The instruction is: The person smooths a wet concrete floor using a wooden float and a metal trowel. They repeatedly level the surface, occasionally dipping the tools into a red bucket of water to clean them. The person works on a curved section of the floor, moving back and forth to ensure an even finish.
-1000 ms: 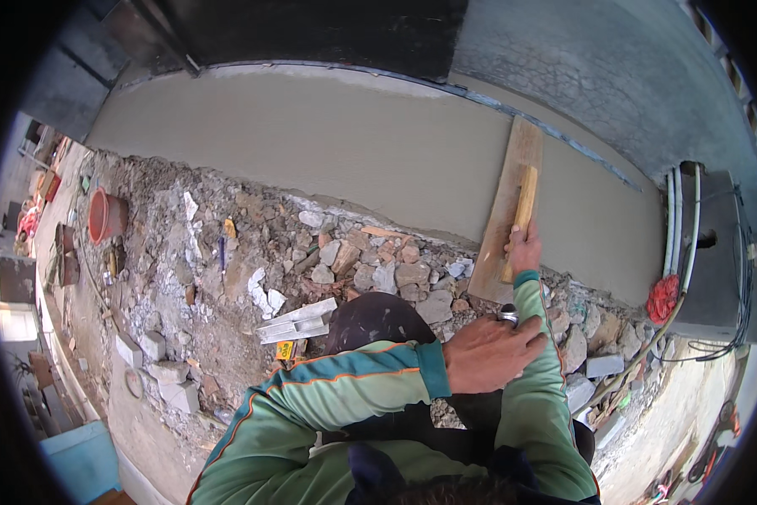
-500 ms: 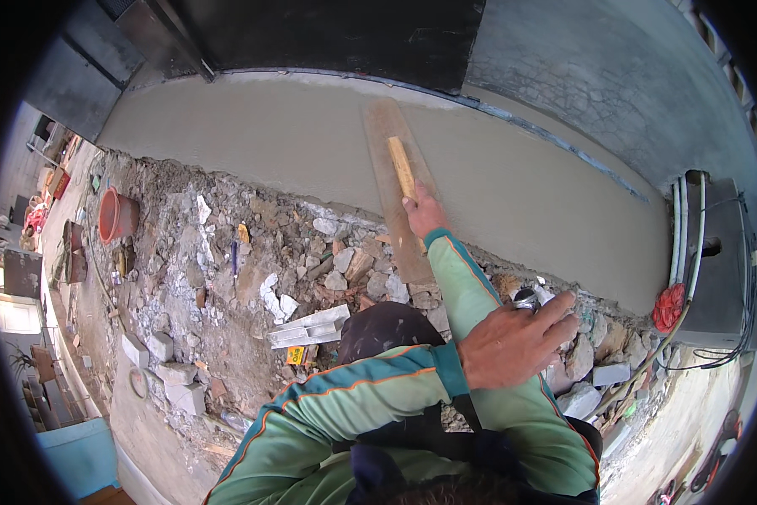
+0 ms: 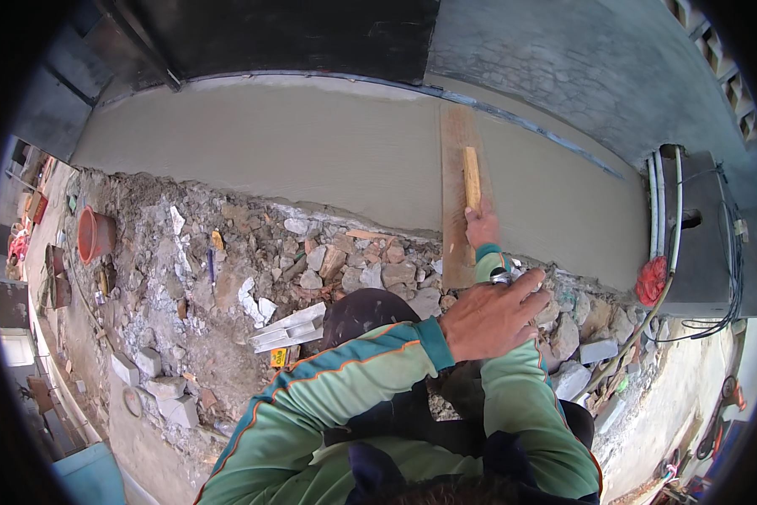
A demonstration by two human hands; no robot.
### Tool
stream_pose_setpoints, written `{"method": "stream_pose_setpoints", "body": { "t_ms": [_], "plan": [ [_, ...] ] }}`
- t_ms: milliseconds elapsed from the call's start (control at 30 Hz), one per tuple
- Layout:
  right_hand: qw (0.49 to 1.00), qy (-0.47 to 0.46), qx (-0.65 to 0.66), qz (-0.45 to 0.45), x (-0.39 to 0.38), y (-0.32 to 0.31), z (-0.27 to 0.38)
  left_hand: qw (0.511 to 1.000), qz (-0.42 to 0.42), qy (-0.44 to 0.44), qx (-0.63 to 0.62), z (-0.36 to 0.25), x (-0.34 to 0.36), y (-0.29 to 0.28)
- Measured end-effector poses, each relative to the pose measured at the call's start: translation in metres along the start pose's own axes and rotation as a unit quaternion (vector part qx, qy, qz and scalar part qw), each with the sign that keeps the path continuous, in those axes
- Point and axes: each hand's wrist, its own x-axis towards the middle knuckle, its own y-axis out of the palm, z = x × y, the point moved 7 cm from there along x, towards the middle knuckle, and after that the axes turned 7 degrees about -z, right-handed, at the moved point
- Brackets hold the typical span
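My right hand (image 3: 484, 225) grips the wooden handle (image 3: 471, 177) of a long wooden float (image 3: 452, 135), which lies crosswise on a strip of smooth wet concrete (image 3: 294, 143), its near end reaching over the rubble edge. My left hand (image 3: 492, 318) is crossed over my right forearm, fingers curled round a small silvery metal object (image 3: 501, 276), largely hidden by the hand.
Broken stones and rubble (image 3: 353, 265) border the strip, with metal channels (image 3: 288, 330) and a red bucket (image 3: 96, 231). At right are pipes (image 3: 658, 210), a red bag (image 3: 652, 280) and a grey box (image 3: 706, 252). A dark panel (image 3: 311, 42) backs the strip.
The float in my right hand moved left along the concrete, then partway back right. My left hand stayed over the right arm, shifting slightly, still holding the metal object.
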Motion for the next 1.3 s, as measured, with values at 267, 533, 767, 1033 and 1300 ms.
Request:
{"method": "stream_pose_setpoints", "body": {
  "t_ms": [267, 533, 767, 1033, 1300],
  "plan": [
    [0.991, 0.052, -0.007, -0.124, -0.023, -0.049, -0.037, 0.999, 0.028, -0.004, -0.018, -0.006, 0.006, 0.001],
    [0.997, -0.031, -0.050, 0.040, -0.020, 0.019, 0.073, 0.999, -0.009, 0.022, -0.029, -0.010, 0.009, 0.004],
    [0.999, -0.019, -0.047, 0.018, -0.016, -0.001, 0.050, 1.000, -0.014, 0.005, -0.022, -0.005, 0.003, -0.004],
    [0.992, -0.057, -0.101, 0.046, 0.005, -0.006, 0.072, 0.999, -0.029, 0.002, -0.041, -0.005, 0.015, -0.001],
    [0.975, -0.132, -0.159, 0.081, 0.036, -0.034, 0.065, 0.998, -0.048, -0.003, -0.046, 0.003, 0.007, -0.017]
  ]
}}
